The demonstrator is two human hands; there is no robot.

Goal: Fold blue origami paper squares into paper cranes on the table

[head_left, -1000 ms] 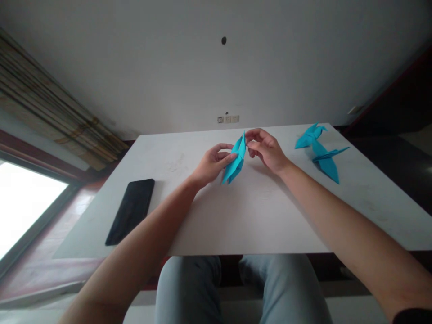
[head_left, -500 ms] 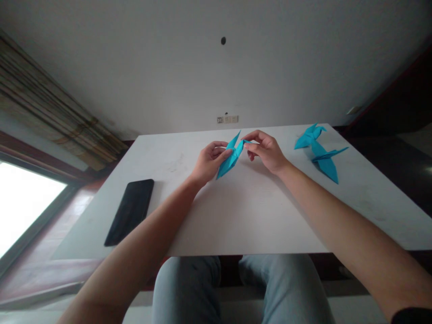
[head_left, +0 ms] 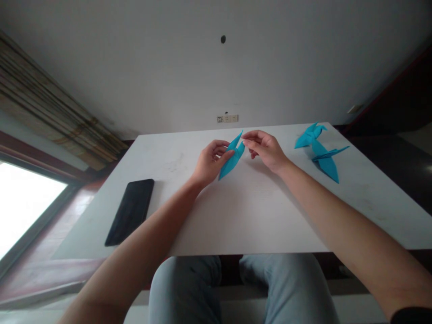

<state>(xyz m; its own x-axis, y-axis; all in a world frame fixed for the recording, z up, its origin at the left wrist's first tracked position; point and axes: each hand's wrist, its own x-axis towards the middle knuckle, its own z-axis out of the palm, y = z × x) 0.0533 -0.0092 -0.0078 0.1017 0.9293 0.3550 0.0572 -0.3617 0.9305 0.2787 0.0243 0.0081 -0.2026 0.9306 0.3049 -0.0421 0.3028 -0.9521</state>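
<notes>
Above the white table point(head_left: 249, 216), my left hand point(head_left: 209, 163) is closed on the blue paper point(head_left: 230, 166), thumb on its near face, fingers behind. The paper slants, its 2 upper points reaching past my thumb, its lower end sloping down towards me. My right hand point(head_left: 265, 147) is at the right-hand point, thumb and forefinger nearly together; I cannot tell whether they grip it. Well to the right rest 2 blue birds point(head_left: 326, 165).
</notes>
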